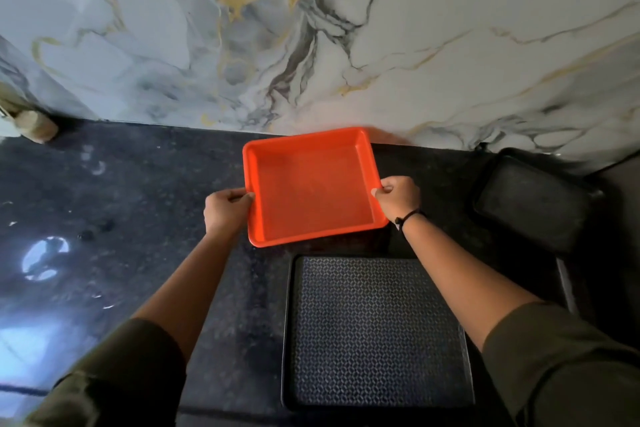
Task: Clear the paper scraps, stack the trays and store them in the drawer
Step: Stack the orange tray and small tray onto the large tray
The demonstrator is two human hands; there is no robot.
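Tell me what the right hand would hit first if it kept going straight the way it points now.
The right hand grips the orange tray and points away from the person; straight on, it would probably meet the marble-patterned wall first, though the depth is unclear.

A glossy wall of white marble-look panel (346, 28) fills the far half of the scene, streaked with grey veins and yellow-gold lines; the heaviest dark veining runs down its middle. At the far left a second panel (31, 80) of the same pattern meets it at an angle. Below the wall lies the table (138, 191), a polished black speckled stone slab that meets the wall along a straight seam. Its left part mirrors bright bluish-white light (45, 258) in a round patch and a wider glare at the near left edge. A small tan block (36, 126), blurred, sits at the far left corner where table and wall meet.
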